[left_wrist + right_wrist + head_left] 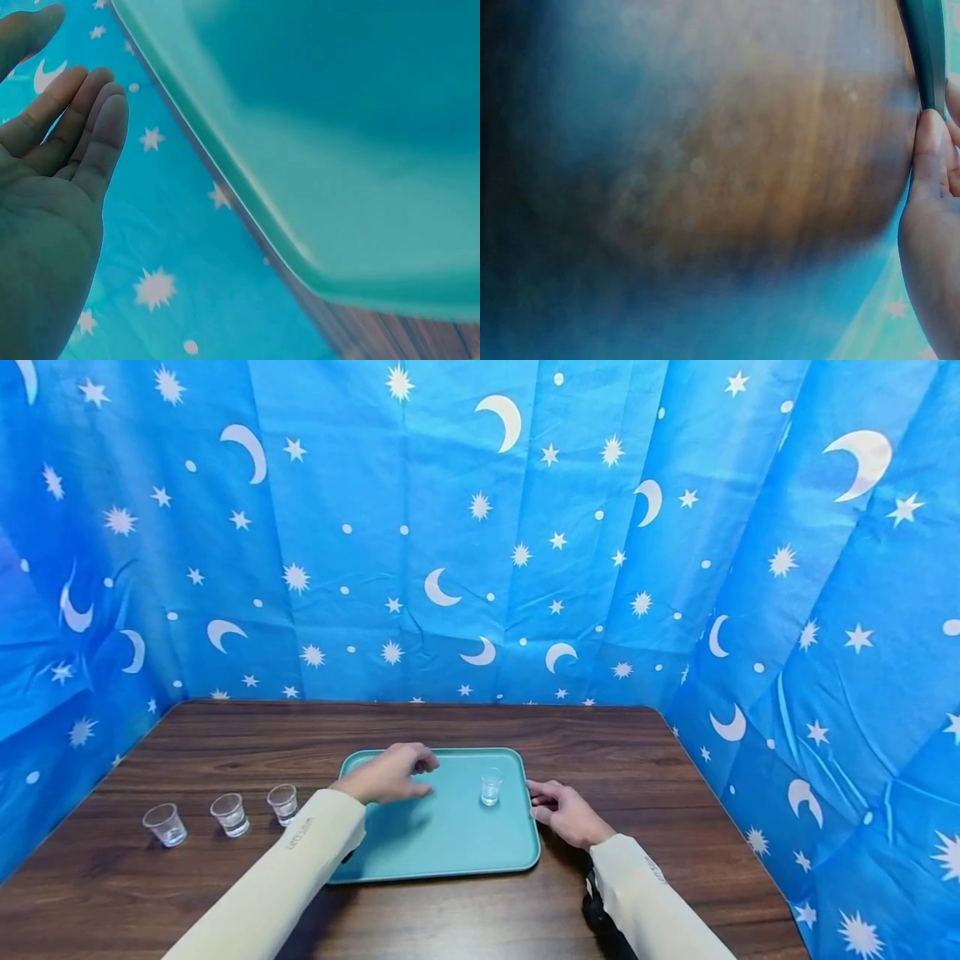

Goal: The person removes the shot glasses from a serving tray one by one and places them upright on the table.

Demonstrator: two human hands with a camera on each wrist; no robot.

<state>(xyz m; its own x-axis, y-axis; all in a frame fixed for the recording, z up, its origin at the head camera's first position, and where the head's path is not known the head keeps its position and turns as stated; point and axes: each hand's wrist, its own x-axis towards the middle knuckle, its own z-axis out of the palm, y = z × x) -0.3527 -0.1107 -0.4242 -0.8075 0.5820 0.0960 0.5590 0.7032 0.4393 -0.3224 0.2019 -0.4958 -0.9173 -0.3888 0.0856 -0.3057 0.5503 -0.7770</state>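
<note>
My left hand (392, 772) hovers over the left part of a light teal tray (450, 852), holding nothing. In the left wrist view that hand (60, 172) has its fingers extended and its thumb apart from them. At the tray's right edge, my right hand (566, 814) touches the rim with fingertips and thumb. The right wrist view shows the thumb (928, 139) against the rim (928, 52), with the other fingers partly cut off by the frame. A small clear shot glass (491, 787) stands upright on the tray's right side.
Three more clear shot glasses, the leftmost (167, 825), the middle one (231, 815) and one (283, 803) close to my left sleeve, stand on the dark wooden table (600, 735) left of the tray. A blue curtain (450, 543) with moons and stars surrounds the table.
</note>
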